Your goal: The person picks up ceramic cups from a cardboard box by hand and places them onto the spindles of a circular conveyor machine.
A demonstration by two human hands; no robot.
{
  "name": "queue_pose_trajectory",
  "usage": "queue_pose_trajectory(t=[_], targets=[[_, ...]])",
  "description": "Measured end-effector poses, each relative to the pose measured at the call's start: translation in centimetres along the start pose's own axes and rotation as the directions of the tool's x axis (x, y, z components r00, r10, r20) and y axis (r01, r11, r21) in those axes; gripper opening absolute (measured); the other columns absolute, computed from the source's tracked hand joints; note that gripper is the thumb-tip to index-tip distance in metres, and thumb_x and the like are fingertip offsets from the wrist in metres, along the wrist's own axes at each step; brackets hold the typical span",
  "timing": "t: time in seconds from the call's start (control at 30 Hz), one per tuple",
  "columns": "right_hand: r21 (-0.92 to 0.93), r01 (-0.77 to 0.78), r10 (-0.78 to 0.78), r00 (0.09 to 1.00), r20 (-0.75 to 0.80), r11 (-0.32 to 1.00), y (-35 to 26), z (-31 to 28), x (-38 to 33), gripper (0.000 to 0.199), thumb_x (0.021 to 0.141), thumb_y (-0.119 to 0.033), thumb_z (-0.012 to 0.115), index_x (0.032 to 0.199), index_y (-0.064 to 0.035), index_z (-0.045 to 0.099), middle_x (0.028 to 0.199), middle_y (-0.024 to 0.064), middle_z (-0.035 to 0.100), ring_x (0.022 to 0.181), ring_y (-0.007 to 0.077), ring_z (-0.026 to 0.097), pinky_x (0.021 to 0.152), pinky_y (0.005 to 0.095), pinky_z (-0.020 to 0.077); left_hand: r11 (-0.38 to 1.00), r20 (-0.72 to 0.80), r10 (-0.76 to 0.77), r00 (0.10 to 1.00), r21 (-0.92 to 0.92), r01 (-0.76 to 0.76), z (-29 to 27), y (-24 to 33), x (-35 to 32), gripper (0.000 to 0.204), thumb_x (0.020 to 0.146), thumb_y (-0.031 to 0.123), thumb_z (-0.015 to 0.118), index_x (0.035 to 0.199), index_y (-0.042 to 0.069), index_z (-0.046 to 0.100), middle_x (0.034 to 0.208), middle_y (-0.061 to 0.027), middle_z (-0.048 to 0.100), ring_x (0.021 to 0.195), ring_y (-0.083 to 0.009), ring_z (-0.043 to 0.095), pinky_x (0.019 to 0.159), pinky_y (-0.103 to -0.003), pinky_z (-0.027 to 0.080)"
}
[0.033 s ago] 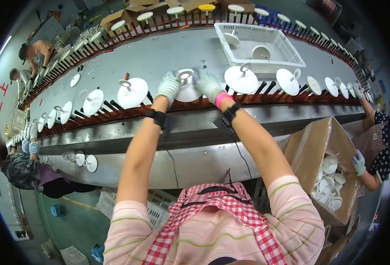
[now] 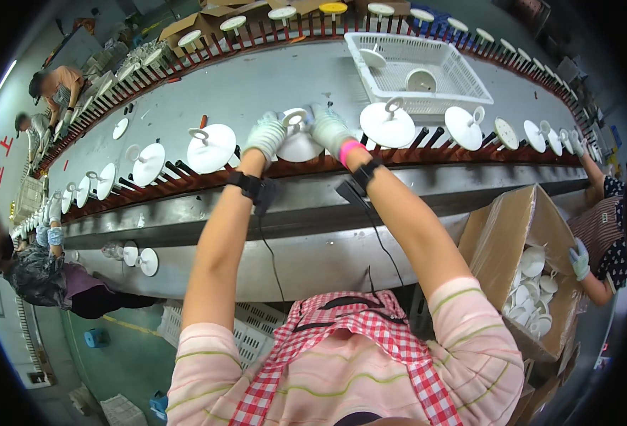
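Observation:
My left hand [image 2: 266, 135] and my right hand [image 2: 330, 130], both in whitish knit gloves, are at either side of a white round disc [image 2: 301, 148] with an upright ring [image 2: 294, 118] on it. The left fingers close on it near the ring. On the other side the right fingers curl in at its edge, their tips partly hidden. This disc is in the near row along the conveyor's edge. Similar ringed discs flank it: one on the left [image 2: 212, 149] and one on the right [image 2: 387, 126].
A white plastic basket [image 2: 427, 105] with a few discs stands on the grey table [image 2: 257, 78]. Dark rods [image 2: 427, 139] line the conveyor. At right is a cardboard box [image 2: 494, 245] of white parts. Co-workers are at both sides; a gloved hand [image 2: 579, 260] touches the box.
Both my hands have shifted slightly left, and the disc between them a little too. My right hand, blurred before, shows more sharply.

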State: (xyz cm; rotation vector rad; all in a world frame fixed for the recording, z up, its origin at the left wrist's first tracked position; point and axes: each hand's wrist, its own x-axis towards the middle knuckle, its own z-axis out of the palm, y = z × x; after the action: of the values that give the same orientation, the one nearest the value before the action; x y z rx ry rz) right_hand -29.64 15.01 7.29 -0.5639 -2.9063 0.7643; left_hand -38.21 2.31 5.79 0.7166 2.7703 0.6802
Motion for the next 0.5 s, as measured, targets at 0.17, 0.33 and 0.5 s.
queue_pose_trajectory(t=[0.17,0.33,0.5], targets=[[-0.136,0.064,-0.038,0.982,0.186,0.989,0.5,3.3,5.6,0.050,0.076,-0.044,0.059,0.109,-0.0069,0.062,0.104,0.0218,0.062,0.094,0.0325,0.062,0.081,0.0401,0.0500,0.977,0.066,0.214,0.975,-0.039,-0.212,1.7,-1.9,3.8,0.050,0.078,0.045,0.060,0.114,0.010,0.059,0.110,-0.0247,0.058,0.104,-0.0375,0.056,0.087,-0.040,0.046],[0.021,0.106,-0.108,0.961,0.254,0.994,-8.7,4.3,3.6,0.051,0.068,-0.048,0.066,0.103,-0.0119,0.067,0.110,0.0176,0.062,0.100,0.0331,0.060,0.088,0.0405,0.0475,0.583,0.087,0.017,0.996,-0.810,0.061,1.2,-12.7,-0.6,0.041,0.084,0.003,0.053,0.125,0.006,0.050,0.119,-0.0052,0.055,0.102,-0.0146,0.053,0.086,-0.028,0.044],[0.214,0.101,-0.089,0.994,-0.065,0.972,-5.7,7.7,5.0,0.043,0.072,-0.039,0.065,0.100,-0.0065,0.064,0.102,0.0192,0.062,0.095,0.0343,0.060,0.083,0.0412,0.0473,0.882,-0.132,0.105,0.986,-0.446,-0.154,0.1,-12.0,3.8,0.047,0.078,-0.001,0.052,0.125,0.003,0.048,0.120,-0.0089,0.054,0.107,-0.0192,0.052,0.091,-0.028,0.042]])
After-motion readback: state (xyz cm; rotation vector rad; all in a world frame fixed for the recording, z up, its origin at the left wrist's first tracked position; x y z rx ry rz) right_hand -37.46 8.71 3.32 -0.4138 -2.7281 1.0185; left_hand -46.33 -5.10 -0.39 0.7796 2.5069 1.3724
